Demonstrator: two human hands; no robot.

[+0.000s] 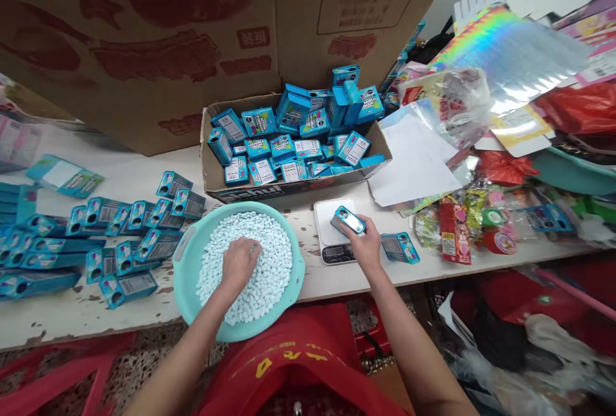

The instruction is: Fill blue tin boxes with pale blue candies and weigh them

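A teal basin (185, 271) full of small white tablets (272, 255) sits at the table's front edge. My left hand (239, 264) rests in the tablets with its fingers curled into them. My right hand (366, 244) grips a small blue box (347, 219) and holds it over a small white scale (328, 231). Another blue box (400, 247) lies on the table just right of that hand.
An open cardboard tray (212, 175) heaped with blue boxes stands behind the basin. More blue boxes (120, 236) lie in rows at the left. Big cardboard cartons (144, 50) wall the back. Paper sheets, holographic film (510, 50) and sweet packets (455, 230) clutter the right.
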